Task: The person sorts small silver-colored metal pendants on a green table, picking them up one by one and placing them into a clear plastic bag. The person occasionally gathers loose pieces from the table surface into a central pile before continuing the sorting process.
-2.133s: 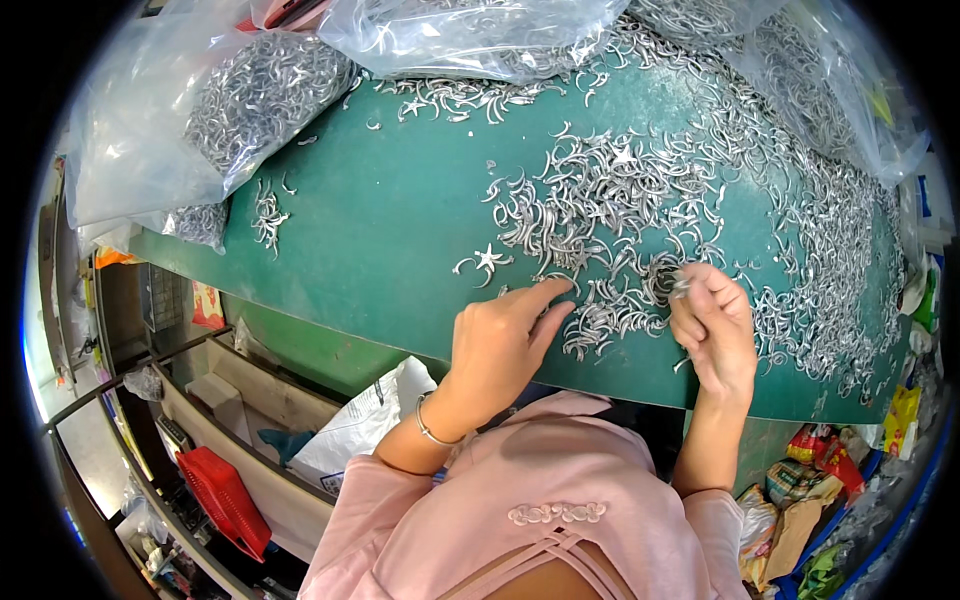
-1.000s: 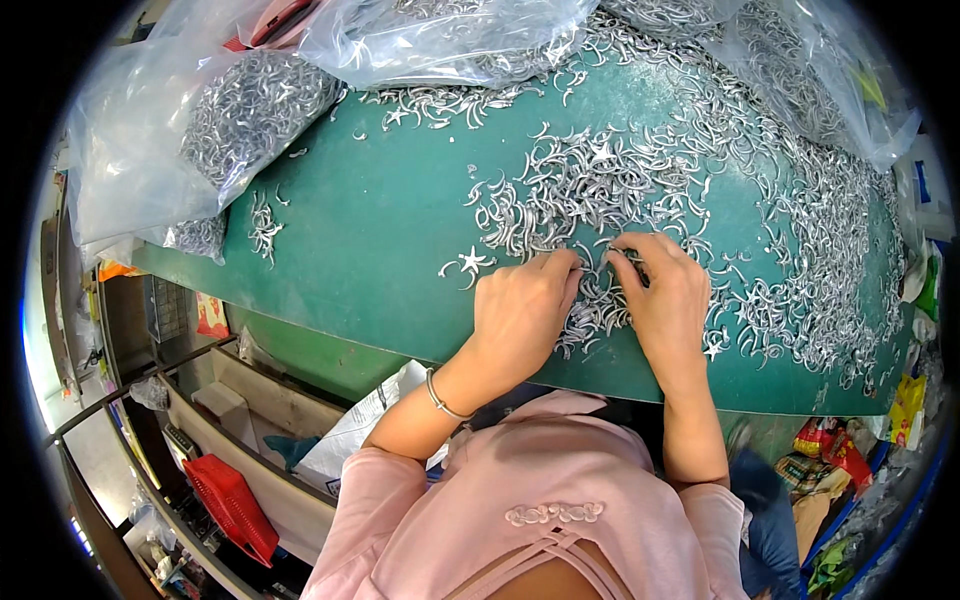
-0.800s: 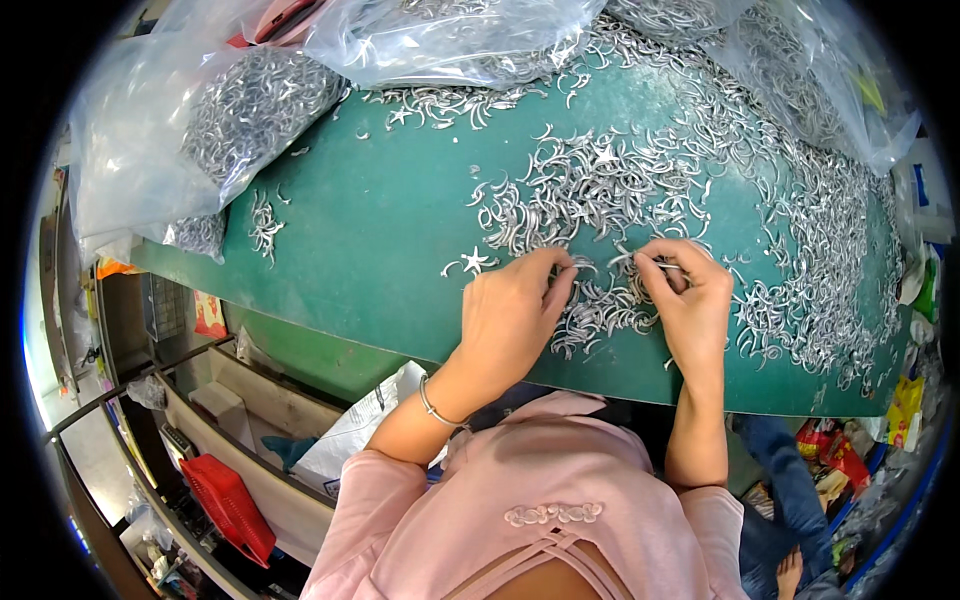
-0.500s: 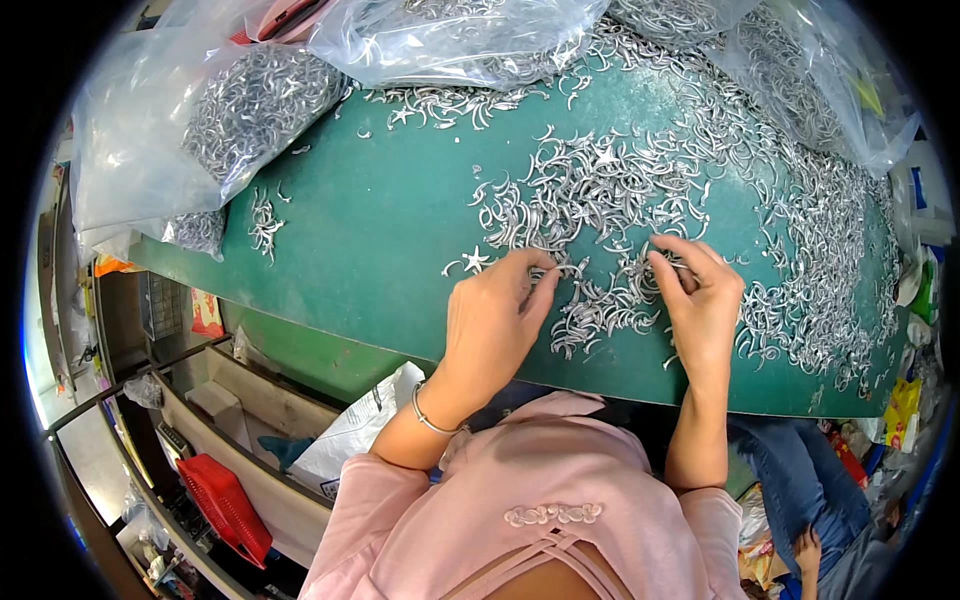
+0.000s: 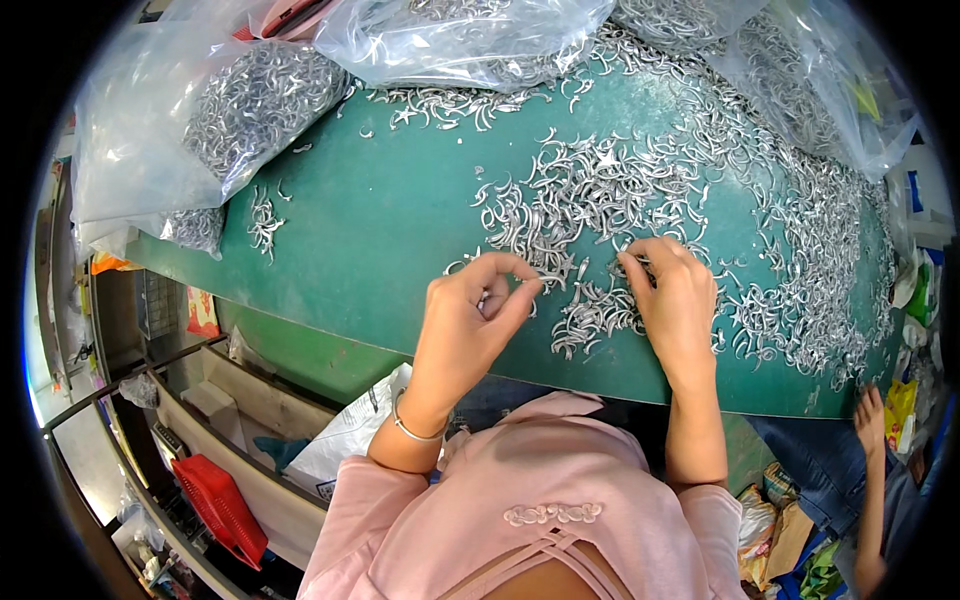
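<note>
Hand work on small curved silver pieces, seen from above. Centre of frame: left hand [image 5: 460,312], grip together, thumb and index fingertips pinched on a curved metal piece [image 5: 551,283]; a further glint of metal within the curled fingers, too small to identify. Right of centre: right hand [image 5: 675,305], fingertips bent down over loose metal; grip partly hidden, impossible to tell whether clamped on anything. Just above both hands: main heap [image 5: 590,190] on the green counter [image 5: 380,240]; between and below: smaller heap [image 5: 600,322]. Along the right: dense band [image 5: 815,270] of like pieces. Far left: small cluster [image 5: 263,225], well apart from the rest.

Progress, by judgement: far from complete, with a great many pieces loose and unheld. Bagged portion in the clear bag [image 5: 150,120] at upper left and the clear sack [image 5: 800,95] at upper right; whether finished or waiting, impossible to tell.
</note>
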